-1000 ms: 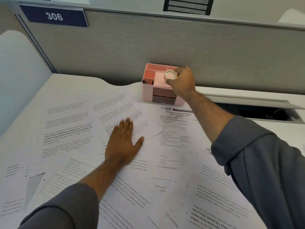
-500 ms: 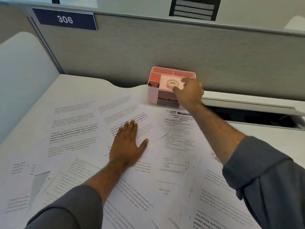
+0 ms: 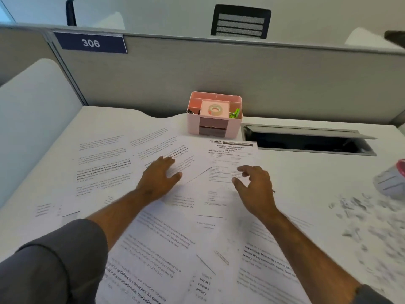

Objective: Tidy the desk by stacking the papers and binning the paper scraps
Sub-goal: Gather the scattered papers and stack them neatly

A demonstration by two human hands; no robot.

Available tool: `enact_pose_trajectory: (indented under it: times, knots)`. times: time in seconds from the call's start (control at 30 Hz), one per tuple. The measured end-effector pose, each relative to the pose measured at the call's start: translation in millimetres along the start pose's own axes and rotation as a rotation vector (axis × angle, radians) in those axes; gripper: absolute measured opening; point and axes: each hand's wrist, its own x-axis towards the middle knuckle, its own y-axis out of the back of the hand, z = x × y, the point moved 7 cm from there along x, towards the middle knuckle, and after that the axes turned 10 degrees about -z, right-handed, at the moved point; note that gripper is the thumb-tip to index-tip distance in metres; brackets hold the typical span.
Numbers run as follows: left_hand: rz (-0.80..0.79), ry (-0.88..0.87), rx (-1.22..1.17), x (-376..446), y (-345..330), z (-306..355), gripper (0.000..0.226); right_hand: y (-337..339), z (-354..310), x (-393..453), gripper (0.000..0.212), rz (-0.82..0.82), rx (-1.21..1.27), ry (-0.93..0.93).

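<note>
Several printed paper sheets (image 3: 105, 165) lie scattered and overlapping across the white desk (image 3: 306, 172). My left hand (image 3: 158, 177) rests flat on one tilted sheet near the middle, fingers straight. My right hand (image 3: 254, 185) hovers just above a form sheet (image 3: 232, 154), fingers loosely curled, holding nothing. A spread of small paper scraps (image 3: 363, 220) covers the desk at the right. A roll of clear tape (image 3: 214, 109) sits on top of the pink organiser (image 3: 213, 126) at the back.
A grey partition (image 3: 219, 73) with a "306" sign closes the back. An open cable slot (image 3: 306, 142) lies right of the organiser. A white and pink object (image 3: 392, 181) sits at the right edge. A white side panel (image 3: 28, 119) stands on the left.
My right hand left the tape roll on the organiser and drew back over the form sheet. The view tilted up and right, revealing the scraps. My left hand stays on the paper.
</note>
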Motion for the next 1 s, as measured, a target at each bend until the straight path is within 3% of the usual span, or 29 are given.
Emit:
enact_pose_trajectory:
  times: [0.27,0.4,0.7,1.0]
  knots:
    - [0.208,-0.150,-0.006,-73.0,22.0,38.4,0.034,26.0,18.0,-74.6,0.023,0.003,0.067,-0.006]
    - [0.305,-0.074,-0.162,-100.4,27.4,50.8,0.027,38.7,28.9,-109.5,0.022,0.028,0.100,-0.024]
    - [0.060,-0.082,-0.231,-176.8,-73.1,105.2,0.034,56.9,64.4,-177.8,0.028,-0.038,-0.037,-0.025]
    - [-0.106,0.017,-0.111,-185.4,-132.4,151.0,0.062,56.1,102.2,-200.8,0.057,-0.268,-0.346,0.014]
